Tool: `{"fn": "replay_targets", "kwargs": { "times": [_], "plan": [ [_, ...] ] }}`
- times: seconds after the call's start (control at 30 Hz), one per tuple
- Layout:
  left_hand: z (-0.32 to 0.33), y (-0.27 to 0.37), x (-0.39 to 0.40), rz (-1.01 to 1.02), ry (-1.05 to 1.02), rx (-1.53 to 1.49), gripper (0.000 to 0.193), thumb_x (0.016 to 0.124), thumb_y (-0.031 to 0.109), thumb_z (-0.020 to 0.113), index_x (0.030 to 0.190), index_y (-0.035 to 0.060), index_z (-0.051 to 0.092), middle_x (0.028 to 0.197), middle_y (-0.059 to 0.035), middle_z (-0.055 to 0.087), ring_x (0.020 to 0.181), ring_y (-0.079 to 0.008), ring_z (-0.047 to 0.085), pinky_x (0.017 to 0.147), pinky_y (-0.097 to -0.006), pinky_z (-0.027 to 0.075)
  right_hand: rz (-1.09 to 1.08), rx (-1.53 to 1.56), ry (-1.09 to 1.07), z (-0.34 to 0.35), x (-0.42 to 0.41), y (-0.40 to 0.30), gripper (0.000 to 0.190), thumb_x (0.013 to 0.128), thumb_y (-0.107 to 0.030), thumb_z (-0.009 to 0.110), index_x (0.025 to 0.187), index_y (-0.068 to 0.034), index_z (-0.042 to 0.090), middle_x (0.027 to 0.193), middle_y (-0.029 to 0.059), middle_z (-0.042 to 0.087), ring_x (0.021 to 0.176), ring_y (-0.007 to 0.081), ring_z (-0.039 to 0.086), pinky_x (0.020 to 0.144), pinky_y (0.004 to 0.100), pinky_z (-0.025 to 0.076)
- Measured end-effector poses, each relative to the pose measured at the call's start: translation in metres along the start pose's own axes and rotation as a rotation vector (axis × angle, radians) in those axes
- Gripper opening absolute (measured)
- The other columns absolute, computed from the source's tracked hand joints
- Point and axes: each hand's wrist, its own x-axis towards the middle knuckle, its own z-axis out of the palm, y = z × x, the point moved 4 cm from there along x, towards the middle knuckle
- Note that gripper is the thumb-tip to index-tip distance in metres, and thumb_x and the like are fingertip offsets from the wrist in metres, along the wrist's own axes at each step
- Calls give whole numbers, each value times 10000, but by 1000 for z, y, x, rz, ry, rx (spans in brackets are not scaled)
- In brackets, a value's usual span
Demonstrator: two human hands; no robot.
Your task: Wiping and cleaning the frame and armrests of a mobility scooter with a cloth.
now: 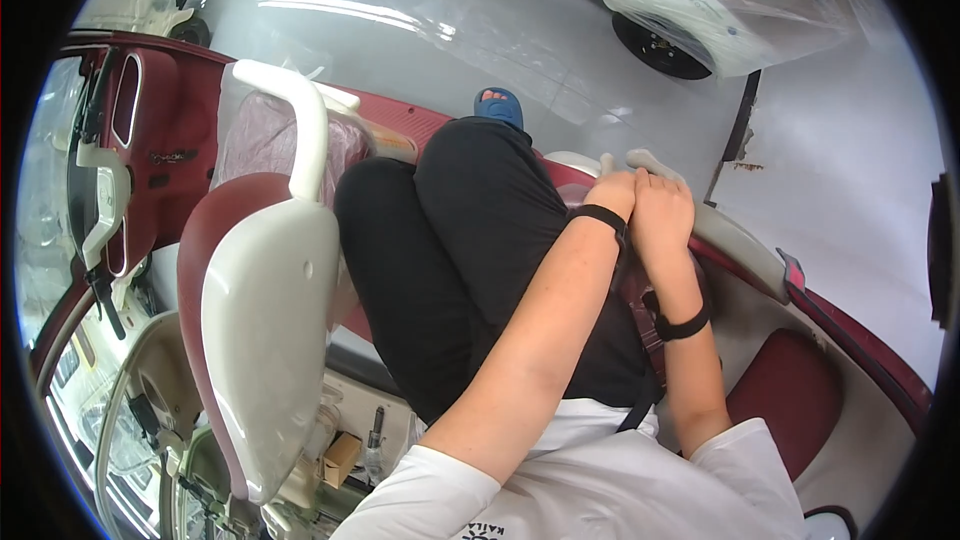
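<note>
My left hand and my right hand are close together, touching, at the near end of a pale grey curved armrest or rail on the side of a red vehicle. Pale knobby ends stick out just beyond my fingers; what they are is unclear. My palms are hidden, and whether my fingers grip anything cannot be told. Each wrist wears a black band. My knees in black trousers are bent to the left of my hands.
A red seat with a white shell back and white armrest stands at left, beside a plastic-wrapped bundle. A small cardboard box lies below. Outside, a plastic-draped white vehicle stands on the grey floor.
</note>
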Motion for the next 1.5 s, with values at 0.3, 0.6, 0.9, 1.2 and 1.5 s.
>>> {"fn": "replay_targets", "kwargs": {
  "times": [0.3,0.6,0.9,1.2,1.5],
  "plan": [
    [-11,-1,-4,29,41,146,251,912,246,658,1109,117,745,1056,-184,766,1057,-387,718,904,-474,569,15,-59,-175,-22,4,1,457,863,-140,639,1296,-3,689,918,95,779,900,260,753,868,420,493],
    [-41,76,-37,227,99,204,379,816,203,710,1184,111,718,1011,-188,765,970,-397,730,844,-484,585,65,81,-14,-100,-38,43,490,955,-177,599,1435,-81,623,1164,116,737,1115,297,668,957,468,465],
    [-47,136,-60,590,549,-336,517,737,298,841,1208,149,688,1083,-119,766,976,-379,722,816,-474,579,324,376,260,-122,-100,93,422,979,-238,642,1379,-102,649,1304,80,689,1257,294,596,1070,464,403],
    [-43,138,-50,451,485,-357,435,737,367,806,1089,121,738,1035,-134,770,965,-381,726,821,-458,578,458,162,992,-56,-95,79,281,973,-339,560,1070,-131,722,1083,-1,735,1054,246,617,987,417,375],
    [-44,132,-47,424,442,-391,432,728,366,803,1080,124,740,1045,-137,770,982,-386,723,836,-467,574,457,144,1056,-57,-91,73,257,966,-309,562,1040,-115,715,1051,4,733,998,246,621,959,411,388]
  ]
}}
